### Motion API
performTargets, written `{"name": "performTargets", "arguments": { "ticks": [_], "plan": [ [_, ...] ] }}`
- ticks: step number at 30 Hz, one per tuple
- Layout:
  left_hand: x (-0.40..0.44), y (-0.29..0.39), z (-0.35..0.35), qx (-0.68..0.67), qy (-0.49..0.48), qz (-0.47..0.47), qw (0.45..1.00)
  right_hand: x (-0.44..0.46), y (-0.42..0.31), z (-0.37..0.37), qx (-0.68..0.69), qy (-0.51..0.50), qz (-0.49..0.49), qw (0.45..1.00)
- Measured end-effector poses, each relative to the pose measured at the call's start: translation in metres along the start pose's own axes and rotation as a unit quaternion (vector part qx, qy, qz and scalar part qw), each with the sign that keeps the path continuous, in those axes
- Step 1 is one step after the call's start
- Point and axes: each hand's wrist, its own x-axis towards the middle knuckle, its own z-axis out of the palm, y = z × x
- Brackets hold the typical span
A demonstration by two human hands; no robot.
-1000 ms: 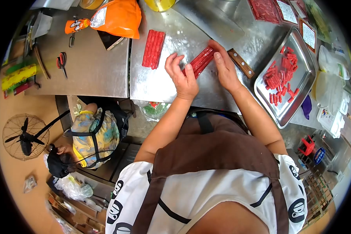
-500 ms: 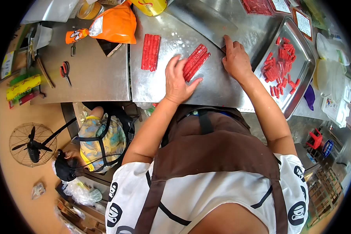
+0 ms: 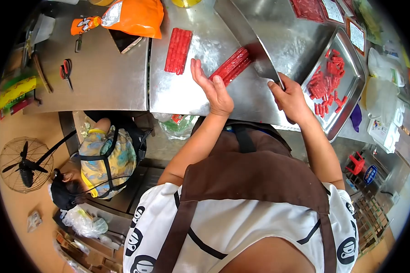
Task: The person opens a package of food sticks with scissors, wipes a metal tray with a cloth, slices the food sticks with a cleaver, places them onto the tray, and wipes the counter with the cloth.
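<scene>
Two bunches of red sticks [image 3: 232, 66] on the metal table [image 3: 168, 96], one tray [image 3: 353, 86] of red bits [image 3: 335, 68], right hand [image 3: 290, 98] curled around one big knife [image 3: 247, 38], left hand [image 3: 215, 92] open, holding nothing, sticks long and shiny

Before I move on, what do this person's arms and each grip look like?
The left grip and right grip are ungloved human hands; no ring or watch shows. The forearms are uncovered. White short sleeves carry black printed motifs, and a brown apron is worn over the top.
</scene>
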Motion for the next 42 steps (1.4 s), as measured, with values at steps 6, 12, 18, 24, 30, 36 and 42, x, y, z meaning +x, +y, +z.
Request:
{"name": "performTargets", "arguments": {
  "ticks": [6, 12, 18, 24, 30, 36, 42],
  "plan": [
    [0.001, 0.004, -0.005, 0.046, 0.003, 0.031, 0.998, 0.001, 0.001, -0.008, 0.006, -0.007, 0.014, 1.0],
    [0.033, 0.025, -0.03, 0.221, -0.201, 0.242, 0.923, 0.005, 0.006, -0.011, -0.106, 0.038, -0.054, 0.992],
    [0.058, 0.014, -0.029, 0.233, -0.327, 0.23, 0.887, -0.034, -0.001, -0.011, -0.145, 0.114, -0.112, 0.976],
    [0.052, 0.006, -0.022, 0.214, -0.335, 0.254, 0.882, -0.056, -0.001, -0.008, -0.153, 0.087, -0.156, 0.972],
    [0.053, 0.006, -0.02, 0.182, -0.338, 0.283, 0.879, -0.061, 0.002, 0.001, -0.159, 0.097, -0.124, 0.975],
    [0.057, -0.001, -0.021, 0.159, -0.343, 0.27, 0.886, -0.075, -0.001, 0.004, -0.173, 0.089, -0.126, 0.973],
    [0.059, -0.006, -0.017, 0.146, -0.326, 0.25, 0.9, -0.085, -0.008, 0.005, -0.201, 0.075, -0.13, 0.968]
  ]
}}
